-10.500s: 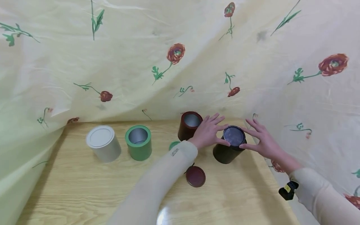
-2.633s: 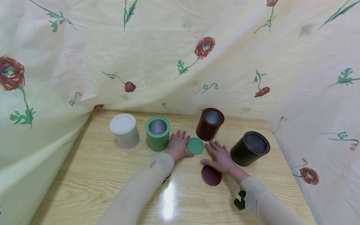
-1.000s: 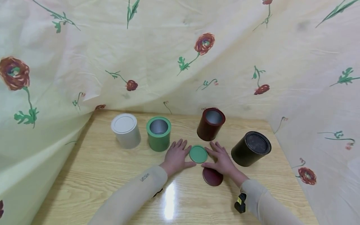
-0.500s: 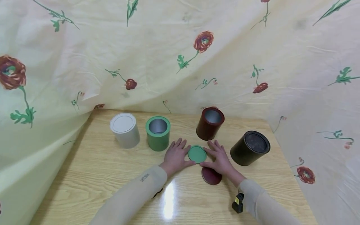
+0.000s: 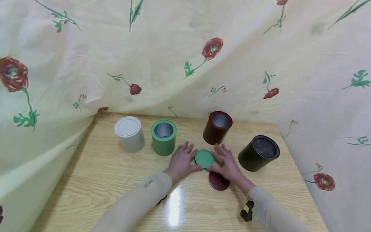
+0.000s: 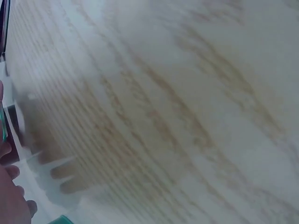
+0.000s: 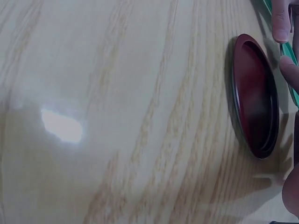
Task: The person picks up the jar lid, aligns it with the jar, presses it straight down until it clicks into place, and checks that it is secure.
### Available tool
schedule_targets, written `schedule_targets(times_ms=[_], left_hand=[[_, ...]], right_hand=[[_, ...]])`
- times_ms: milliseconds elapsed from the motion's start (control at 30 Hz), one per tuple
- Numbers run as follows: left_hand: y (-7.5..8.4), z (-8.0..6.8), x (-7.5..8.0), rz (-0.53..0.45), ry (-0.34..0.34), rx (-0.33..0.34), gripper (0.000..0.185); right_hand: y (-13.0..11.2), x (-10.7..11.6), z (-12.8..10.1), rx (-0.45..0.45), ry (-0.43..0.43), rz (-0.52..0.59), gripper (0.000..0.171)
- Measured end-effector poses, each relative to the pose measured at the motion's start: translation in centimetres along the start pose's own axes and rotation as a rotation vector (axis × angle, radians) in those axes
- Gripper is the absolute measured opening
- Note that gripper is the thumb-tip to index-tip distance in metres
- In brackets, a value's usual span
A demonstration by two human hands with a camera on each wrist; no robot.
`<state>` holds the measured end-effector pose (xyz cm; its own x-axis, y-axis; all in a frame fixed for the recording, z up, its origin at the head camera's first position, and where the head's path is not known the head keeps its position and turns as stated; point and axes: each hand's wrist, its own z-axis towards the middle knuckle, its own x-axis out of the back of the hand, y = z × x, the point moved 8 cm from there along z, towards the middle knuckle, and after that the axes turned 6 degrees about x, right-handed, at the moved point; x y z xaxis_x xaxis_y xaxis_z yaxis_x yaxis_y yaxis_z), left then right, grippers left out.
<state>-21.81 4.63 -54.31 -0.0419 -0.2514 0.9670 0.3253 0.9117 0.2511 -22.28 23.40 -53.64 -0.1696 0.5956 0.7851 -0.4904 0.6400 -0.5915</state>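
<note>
A round green lid (image 5: 204,158) lies between my two hands in front of the dark red can (image 5: 214,135). Thumb and fingers of my left hand (image 5: 180,163) hold its left rim. On the right rim are the thumb and forefinger of my right hand (image 5: 228,165), and the green edge shows beside the fingers in the right wrist view. Just below that hand a dark red lid (image 7: 254,98) rests on the table, partly covered by the thumb in the head view. A green can (image 5: 163,145) stands without its lid behind my left hand.
At the back left a white can (image 5: 131,141) stands with its lid on. A black can (image 5: 252,158), also covered, is at the right beyond my right hand. The dark red can has an uncovered top. Flowered cloth (image 5: 156,58) hangs behind the wooden table (image 5: 95,180).
Earlier, both hands were at the black can's top. They then moved to the green lid, which shifted slightly toward me. Over the last second, hands and lid have barely moved.
</note>
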Motion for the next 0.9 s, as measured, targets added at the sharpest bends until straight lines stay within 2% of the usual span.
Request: schedule_targets(times_ms=[300,733,900], left_hand=[[1.1,0.1,2.3,-0.005,0.084,-0.039,0.088],[2.7,0.0,7.0,0.089,0.228,-0.128,0.086],[3.1,0.1,8.7,0.076,0.232,-0.147,0.085]], right_hand=[[-1.2,2.1,-0.4,0.035,0.095,0.006,0.073],[-3.9,5.4,-0.5,0.148,0.23,-0.015,0.076],[-4.8,6.5,-0.4,0.191,0.271,-0.011,0.078]])
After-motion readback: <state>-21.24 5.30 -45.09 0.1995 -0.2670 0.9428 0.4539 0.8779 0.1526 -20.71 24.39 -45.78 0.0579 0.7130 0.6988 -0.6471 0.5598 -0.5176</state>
